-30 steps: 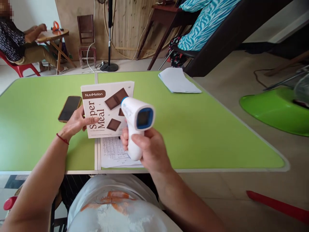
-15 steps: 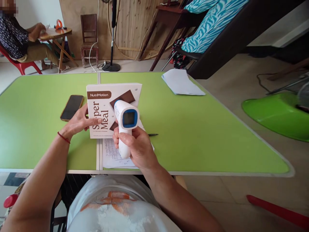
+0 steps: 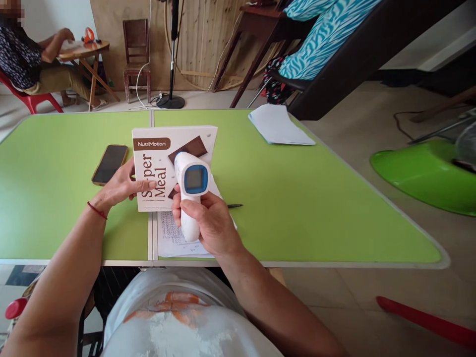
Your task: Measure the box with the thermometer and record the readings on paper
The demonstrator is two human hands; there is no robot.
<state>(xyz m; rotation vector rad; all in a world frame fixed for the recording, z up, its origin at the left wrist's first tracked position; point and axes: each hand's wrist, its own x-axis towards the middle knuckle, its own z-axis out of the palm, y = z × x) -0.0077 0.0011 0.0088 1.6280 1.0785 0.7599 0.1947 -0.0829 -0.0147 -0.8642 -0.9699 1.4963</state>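
Observation:
My left hand (image 3: 124, 184) grips the left edge of a white and brown NutriMotion meal box (image 3: 152, 171), thumb across its front and fingers behind. The box stands upright, tilted slightly, facing me. Wrapped round the handle of a white infrared thermometer (image 3: 191, 218) is my right hand (image 3: 213, 220). The thermometer's blue-rimmed screen is turned to me, and its front end points at the box, hiding part of the print. Whether they touch I cannot tell. Beneath both lie handwritten sheets of paper (image 3: 174, 243). A dark pen (image 3: 235, 206) shows to the right of my right hand.
A phone (image 3: 109, 164) lies left of the box on the green table (image 3: 316, 213). More white paper (image 3: 278, 124) rests at the far edge. Beyond are a stand with a round base (image 3: 171, 101), a wooden chair (image 3: 136, 54) and a seated person (image 3: 22, 54). A green chair (image 3: 424, 176) stands right.
The thermometer has turned slightly left in my right hand, and its screen looks lighter. My left hand and the box hold their place; the whole view shifts a little.

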